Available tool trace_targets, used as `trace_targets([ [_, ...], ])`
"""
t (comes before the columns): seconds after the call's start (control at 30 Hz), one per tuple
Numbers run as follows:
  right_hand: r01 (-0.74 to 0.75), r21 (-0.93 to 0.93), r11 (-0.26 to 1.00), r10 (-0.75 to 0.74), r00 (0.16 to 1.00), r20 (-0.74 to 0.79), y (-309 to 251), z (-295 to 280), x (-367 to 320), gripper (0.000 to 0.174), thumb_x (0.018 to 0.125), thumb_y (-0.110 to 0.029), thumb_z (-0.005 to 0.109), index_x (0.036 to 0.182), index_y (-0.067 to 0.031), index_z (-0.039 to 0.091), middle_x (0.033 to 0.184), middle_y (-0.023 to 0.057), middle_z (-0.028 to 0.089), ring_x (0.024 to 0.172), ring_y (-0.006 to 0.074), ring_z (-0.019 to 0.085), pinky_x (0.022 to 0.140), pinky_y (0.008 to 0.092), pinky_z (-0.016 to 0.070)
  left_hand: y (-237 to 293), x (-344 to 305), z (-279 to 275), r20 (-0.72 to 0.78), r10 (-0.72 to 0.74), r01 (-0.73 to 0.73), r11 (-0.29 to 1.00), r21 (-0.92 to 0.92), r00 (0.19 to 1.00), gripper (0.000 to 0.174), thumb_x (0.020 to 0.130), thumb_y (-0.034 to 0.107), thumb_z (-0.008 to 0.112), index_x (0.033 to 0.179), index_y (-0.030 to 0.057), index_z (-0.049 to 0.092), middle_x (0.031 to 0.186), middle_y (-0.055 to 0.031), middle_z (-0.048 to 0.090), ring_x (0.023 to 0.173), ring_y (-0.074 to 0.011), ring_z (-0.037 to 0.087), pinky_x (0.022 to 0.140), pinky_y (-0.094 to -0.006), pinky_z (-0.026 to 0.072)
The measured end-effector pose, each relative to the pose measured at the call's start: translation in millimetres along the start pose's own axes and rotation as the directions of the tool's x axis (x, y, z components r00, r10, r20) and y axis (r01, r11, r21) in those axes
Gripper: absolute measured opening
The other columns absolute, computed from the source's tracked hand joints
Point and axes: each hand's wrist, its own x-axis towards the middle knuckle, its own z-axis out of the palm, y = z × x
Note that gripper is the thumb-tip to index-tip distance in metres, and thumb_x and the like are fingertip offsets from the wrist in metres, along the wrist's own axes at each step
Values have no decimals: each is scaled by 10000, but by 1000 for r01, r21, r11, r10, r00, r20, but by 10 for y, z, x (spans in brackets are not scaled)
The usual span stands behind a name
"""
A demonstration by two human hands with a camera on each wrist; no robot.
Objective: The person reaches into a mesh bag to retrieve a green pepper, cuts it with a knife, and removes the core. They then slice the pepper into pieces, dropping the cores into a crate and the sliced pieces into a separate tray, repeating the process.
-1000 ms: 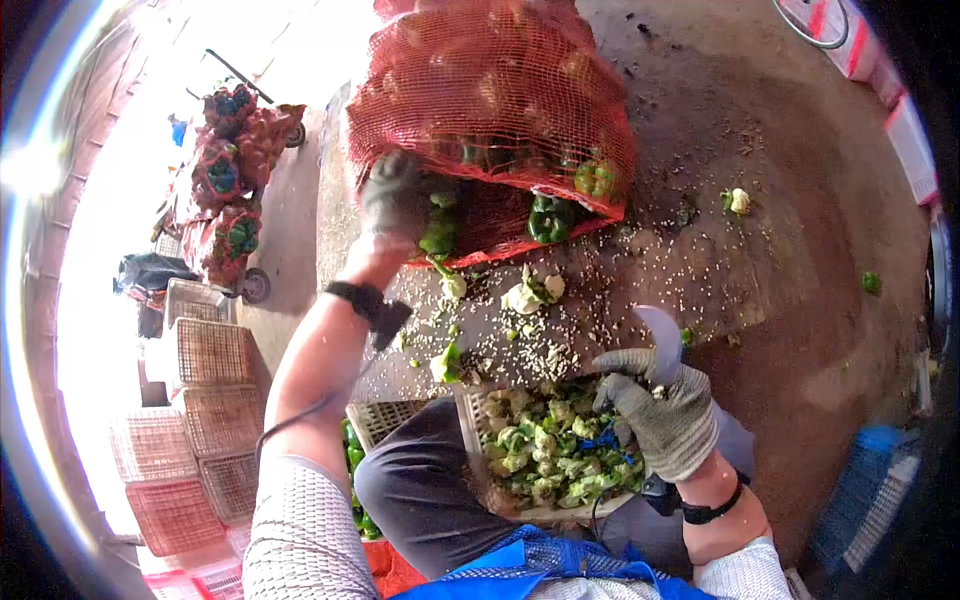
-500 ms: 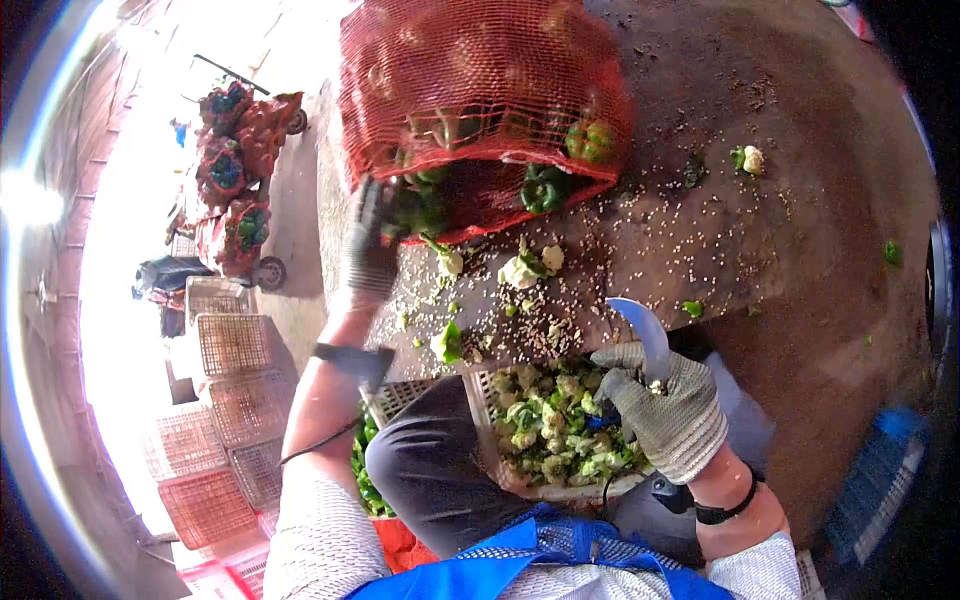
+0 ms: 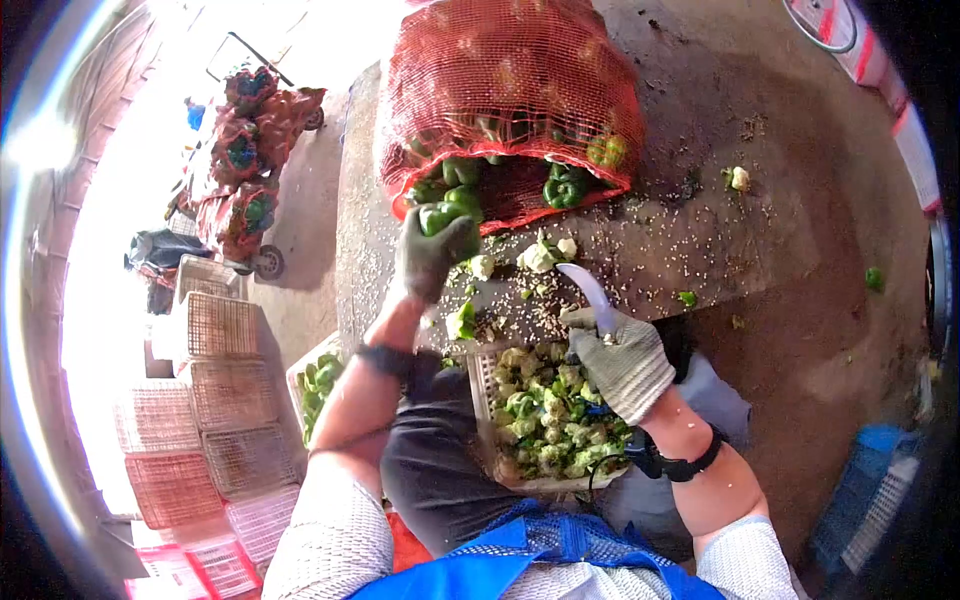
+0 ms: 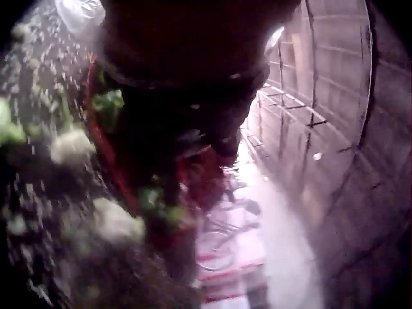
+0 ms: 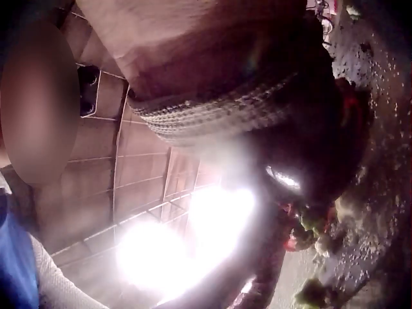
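In the head view my gloved left hand [image 3: 428, 262] grips a green bell pepper [image 3: 436, 216] at the mouth of a red mesh bag [image 3: 510, 70]. More green peppers [image 3: 460, 172] lie inside the bag's opening, and one pepper [image 3: 566, 188] sits at its right side. My gloved right hand [image 3: 628, 368] holds a knife with a curved blade [image 3: 590, 292], the blade pointing up and left over the table edge; the handle is hidden in the fist. In the left wrist view the hand [image 4: 187, 96] is dark and blurred.
Pale seeds and cut pepper cores [image 3: 540, 256] litter the table [image 3: 690, 240]. Below its edge stands a crate [image 3: 482, 400] full of cores, with a second crate [image 3: 300, 375] of green peppers to the left. Stacked baskets [image 3: 225, 390] and a cart of filled bags [image 3: 240, 180] stand farther left.
My left hand has come out of the bag's mouth toward me with a green pepper. The right hand has shifted slightly left with the knife. The head view has also moved.
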Motion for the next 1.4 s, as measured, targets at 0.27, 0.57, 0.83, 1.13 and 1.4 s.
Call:
trace_targets([
  [0.27,43,108,993,-64,978,201,258,520,-96,345,854,30,532,1188,-1,615,892,107,686,786,157,633,725,293,517,34,-1361,218,1,144,-144,990,4,990,731,766,345,831,1285,5,444,1122,-133,566,1022,-233,581,902,-361,497],
  [0.57,213,27,977,-213,977,-9,944,975,46,197,869,-12,561,1000,-60,700,955,175,709,865,292,691,791,361,541,207,-1359,337,332,539,-597,447,667,774,1039,657,409,871,1422,-29,320,1096,-243,543,960,-420,544,858,-480,466],
  [0.83,371,-754,542,-372,910,180,1008,1429,279,213,927,-122,476,951,-57,678,866,155,692,817,292,674,726,387,545,234,-947,252,-293,150,-188,976,-107,944,596,984,374,549,1429,32,349,1177,-123,547,989,-231,607,847,-363,537],
  [1.13,240,-200,950,-246,969,-6,322,505,-2,531,855,-287,712,1296,-34,558,1138,199,661,1079,304,625,931,393,473,-314,-737,-14,16,-302,289,895,-341,953,398,954,394,614,1119,32,631,931,-68,665,776,-180,646,679,-330,556],
  [1.4,324,-39,945,-322,945,55,201,415,15,565,763,-259,769,1247,-39,578,1097,155,680,1030,261,649,921,369,498,58,-1361,306,301,75,-133,975,177,951,560,801,216,809,1254,-18,576,1153,-115,622,1013,-178,612,897,-309,507],
])
